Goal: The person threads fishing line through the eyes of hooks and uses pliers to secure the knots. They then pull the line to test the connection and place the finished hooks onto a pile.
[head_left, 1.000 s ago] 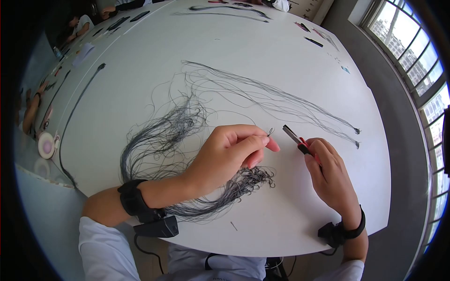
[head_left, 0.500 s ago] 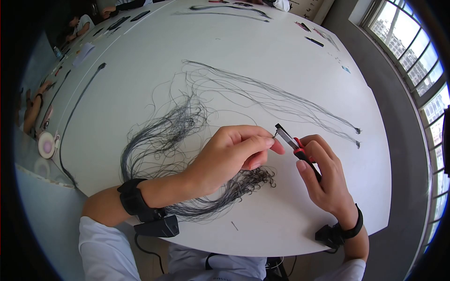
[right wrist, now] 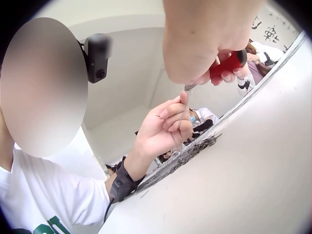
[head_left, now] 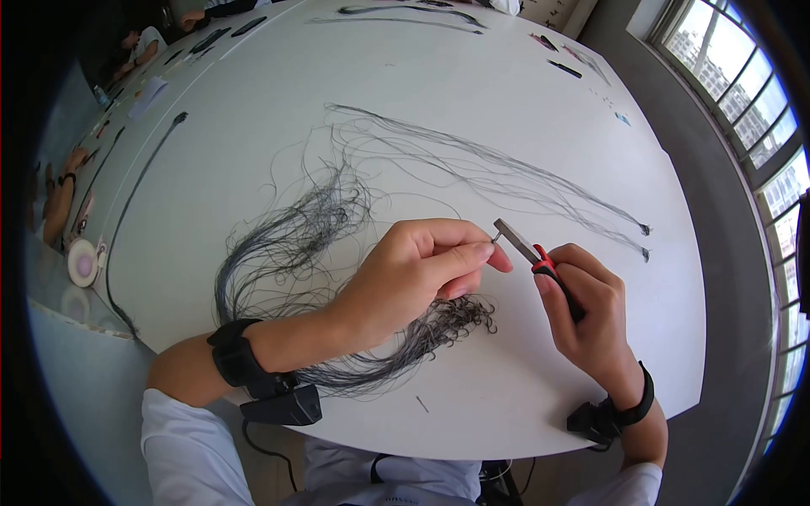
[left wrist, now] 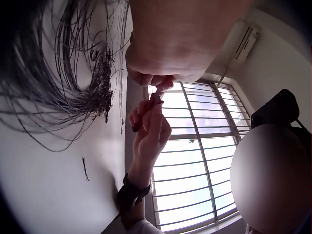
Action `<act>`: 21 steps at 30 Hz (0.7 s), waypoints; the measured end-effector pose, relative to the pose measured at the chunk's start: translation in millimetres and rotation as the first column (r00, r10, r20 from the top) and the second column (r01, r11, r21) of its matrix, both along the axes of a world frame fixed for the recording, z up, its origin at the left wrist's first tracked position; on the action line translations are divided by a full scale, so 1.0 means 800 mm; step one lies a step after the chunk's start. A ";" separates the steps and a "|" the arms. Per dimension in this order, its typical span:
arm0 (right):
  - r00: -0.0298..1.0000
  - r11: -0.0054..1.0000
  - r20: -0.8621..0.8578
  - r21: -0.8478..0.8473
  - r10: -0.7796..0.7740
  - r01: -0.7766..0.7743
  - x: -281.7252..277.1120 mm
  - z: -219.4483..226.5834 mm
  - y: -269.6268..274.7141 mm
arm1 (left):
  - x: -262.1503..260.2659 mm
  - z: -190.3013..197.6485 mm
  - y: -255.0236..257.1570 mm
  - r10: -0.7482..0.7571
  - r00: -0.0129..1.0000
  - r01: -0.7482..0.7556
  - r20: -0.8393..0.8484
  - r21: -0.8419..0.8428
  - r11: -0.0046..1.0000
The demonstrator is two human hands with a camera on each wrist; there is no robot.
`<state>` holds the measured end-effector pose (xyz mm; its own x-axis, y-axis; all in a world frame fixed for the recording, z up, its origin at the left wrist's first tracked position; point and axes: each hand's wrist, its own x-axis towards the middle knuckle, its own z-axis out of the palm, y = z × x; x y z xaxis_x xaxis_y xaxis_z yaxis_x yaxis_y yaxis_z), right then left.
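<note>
On the white worktop (head_left: 498, 388) I watch from afar, a tangled bundle of dark strands (head_left: 312, 223) curves about the person's left hand (head_left: 426, 266), while the right hand (head_left: 592, 312) grips red-and-black pliers (head_left: 542, 261) in its fingers, nose just beside the thin strand (head_left: 496, 238) pinched between the left fingers.

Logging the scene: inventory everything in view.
Broad curved-edge table: 1, white, centre
Tangled bundle of wiry strands: 1, dark grey, centre-left
Loose knot-ended strand clumps: 2, dark, mid-table
Long narrow strand bundles: several, dark, left and far
Red-and-black-handled metal pliers: 1, red, black, grey, centre-right
Round pink-centred case: 1, white, left edge
Slim pen-shaped tool: 1, black, far right
Small scraps, unclear items: several, mixed colours, around table
Barred window: 1, grey-framed, right
Other people: several, mostly white-clothed, background
Left grip: 1, bare, pinching a dark strand
Right grip: 1, bare, holding the pliers
Wristbands: 2, black, both wrists
</note>
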<state>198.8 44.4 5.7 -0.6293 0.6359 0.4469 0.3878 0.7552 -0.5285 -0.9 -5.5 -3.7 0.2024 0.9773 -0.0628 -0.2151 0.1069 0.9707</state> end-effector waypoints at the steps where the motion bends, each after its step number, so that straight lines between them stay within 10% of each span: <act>1: 1.000 1.000 0.002 -0.010 -0.011 0.011 0.000 0.000 0.000 | 0.000 -0.001 0.000 -0.001 1.000 0.001 0.001 -0.002 1.000; 21: 0.968 0.995 0.243 -0.051 -0.066 0.081 0.010 -0.007 0.010 | -0.003 0.004 0.003 -0.007 0.999 0.012 0.049 -0.093 0.996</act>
